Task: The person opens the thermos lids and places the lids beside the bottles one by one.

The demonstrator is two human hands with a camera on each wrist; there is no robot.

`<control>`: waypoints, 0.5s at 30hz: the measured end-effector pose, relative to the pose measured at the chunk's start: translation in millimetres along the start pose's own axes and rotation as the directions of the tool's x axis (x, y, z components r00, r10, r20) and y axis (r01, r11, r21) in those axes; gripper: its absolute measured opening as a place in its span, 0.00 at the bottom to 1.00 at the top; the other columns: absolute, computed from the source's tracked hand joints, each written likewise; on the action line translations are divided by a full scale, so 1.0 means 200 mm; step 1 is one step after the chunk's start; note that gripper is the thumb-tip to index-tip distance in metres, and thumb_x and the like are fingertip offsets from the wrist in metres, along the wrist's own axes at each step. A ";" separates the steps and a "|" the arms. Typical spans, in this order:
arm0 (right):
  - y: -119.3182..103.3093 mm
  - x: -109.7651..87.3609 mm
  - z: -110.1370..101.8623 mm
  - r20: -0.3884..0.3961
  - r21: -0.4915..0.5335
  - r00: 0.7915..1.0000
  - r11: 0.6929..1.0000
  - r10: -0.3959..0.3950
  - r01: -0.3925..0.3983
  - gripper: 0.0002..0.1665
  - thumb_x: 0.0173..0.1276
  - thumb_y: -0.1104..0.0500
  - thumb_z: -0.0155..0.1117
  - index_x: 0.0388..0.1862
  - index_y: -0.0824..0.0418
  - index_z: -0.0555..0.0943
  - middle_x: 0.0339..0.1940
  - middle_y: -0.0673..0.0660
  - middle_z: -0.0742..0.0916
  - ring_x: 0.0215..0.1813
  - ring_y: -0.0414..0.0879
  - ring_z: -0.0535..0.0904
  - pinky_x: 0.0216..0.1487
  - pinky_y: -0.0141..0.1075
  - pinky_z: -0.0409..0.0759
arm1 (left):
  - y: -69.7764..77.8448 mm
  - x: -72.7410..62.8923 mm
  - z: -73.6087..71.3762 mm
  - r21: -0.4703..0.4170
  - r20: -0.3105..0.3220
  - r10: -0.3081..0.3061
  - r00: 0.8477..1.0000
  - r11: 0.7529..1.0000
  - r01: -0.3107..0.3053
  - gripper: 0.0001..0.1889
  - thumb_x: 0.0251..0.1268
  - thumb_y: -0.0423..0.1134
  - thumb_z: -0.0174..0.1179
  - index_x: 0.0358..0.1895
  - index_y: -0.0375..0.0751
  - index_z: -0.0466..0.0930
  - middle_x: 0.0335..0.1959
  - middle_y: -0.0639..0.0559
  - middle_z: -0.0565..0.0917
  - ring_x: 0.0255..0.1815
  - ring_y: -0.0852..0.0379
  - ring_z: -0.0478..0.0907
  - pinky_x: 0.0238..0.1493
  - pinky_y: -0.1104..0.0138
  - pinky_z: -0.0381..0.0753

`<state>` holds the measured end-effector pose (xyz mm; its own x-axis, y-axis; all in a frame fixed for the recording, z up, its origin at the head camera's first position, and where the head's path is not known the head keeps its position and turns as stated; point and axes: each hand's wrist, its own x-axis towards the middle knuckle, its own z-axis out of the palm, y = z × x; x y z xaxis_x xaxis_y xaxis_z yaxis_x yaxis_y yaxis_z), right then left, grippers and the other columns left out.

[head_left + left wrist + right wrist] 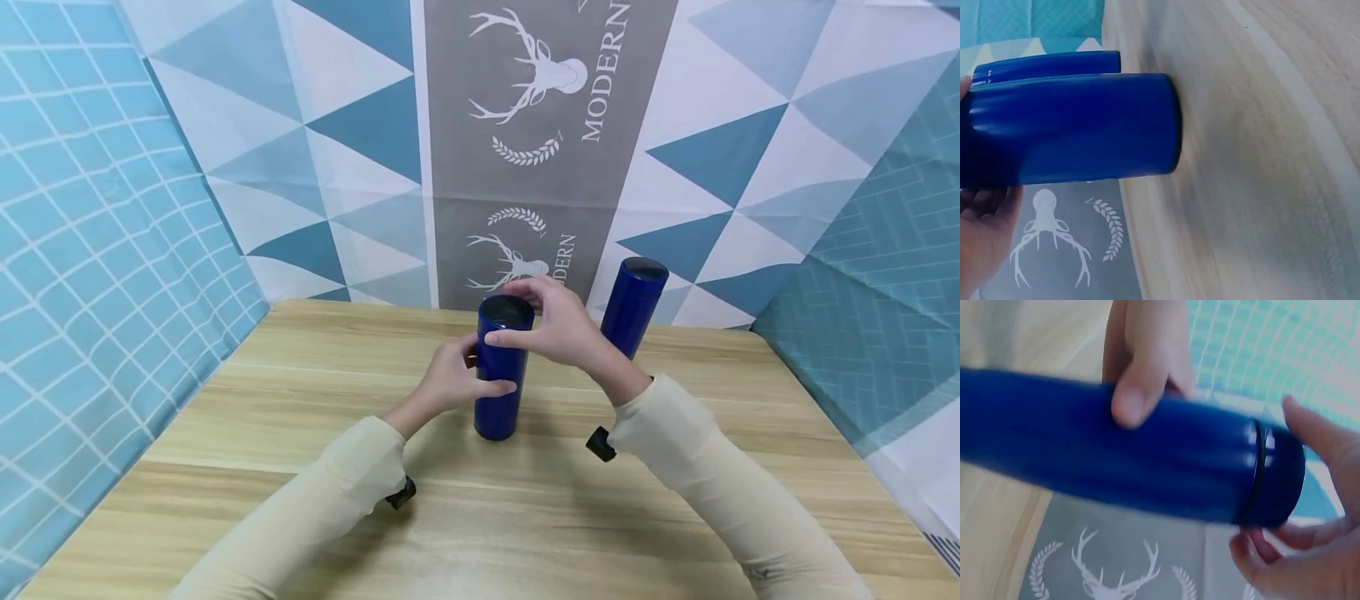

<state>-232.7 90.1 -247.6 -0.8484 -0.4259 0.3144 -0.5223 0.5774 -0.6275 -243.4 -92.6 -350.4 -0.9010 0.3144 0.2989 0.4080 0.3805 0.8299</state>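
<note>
A blue thermos flask [498,417] with a dark top stands upright on the wooden table. My left hand [456,375] grips its body at mid-height, thumb across the near side and fingers behind. Up at the top, my right hand [558,325] holds the flask's lid [1282,478], thumb on one side and curled fingers on the other. A thin dark seam shows between lid and body in the right wrist view. The left wrist view shows the flask's base [1172,125] close against the tabletop.
A second blue flask [633,304] stands behind my right forearm, its lower part hidden by the arm. The wooden table [315,400] ends at a patterned cloth backdrop [360,167]. Blue tiled cloth [90,250] hangs along the left side.
</note>
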 end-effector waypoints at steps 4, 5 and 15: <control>-0.05 -0.04 0.04 -0.099 -0.025 0.994 0.999 0.044 -0.047 0.43 0.50 0.48 0.78 0.63 0.62 0.73 0.58 0.59 0.80 0.58 0.53 0.78 0.61 0.46 0.78 | 0.00 0.00 0.02 -0.004 -0.025 0.016 1.000 1.000 -0.016 0.33 0.43 0.42 0.77 0.58 0.41 0.76 0.50 0.45 0.85 0.49 0.50 0.84 0.54 0.57 0.84; -0.05 -0.05 0.05 -0.114 -0.030 0.992 0.998 0.047 -0.051 0.43 0.50 0.49 0.78 0.63 0.62 0.73 0.58 0.59 0.80 0.58 0.54 0.78 0.60 0.46 0.79 | -0.01 0.00 0.02 -0.007 -0.029 0.024 0.999 1.000 -0.025 0.33 0.43 0.42 0.77 0.57 0.41 0.76 0.50 0.45 0.86 0.49 0.50 0.84 0.54 0.57 0.84; 0.01 0.00 0.01 -0.052 -0.018 0.999 1.000 0.011 -0.012 0.36 0.46 0.49 0.81 0.56 0.57 0.80 0.54 0.54 0.85 0.54 0.49 0.82 0.58 0.42 0.82 | -0.01 0.01 0.01 0.005 -0.030 0.049 0.998 0.999 -0.049 0.31 0.39 0.42 0.78 0.52 0.41 0.79 0.44 0.47 0.88 0.44 0.54 0.86 0.51 0.60 0.85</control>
<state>-233.7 90.5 -250.7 -0.8575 -0.3827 0.3439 -0.5135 0.5951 -0.6182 -245.7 -90.6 -353.2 -0.8839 0.3060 0.3536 0.4525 0.3692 0.8117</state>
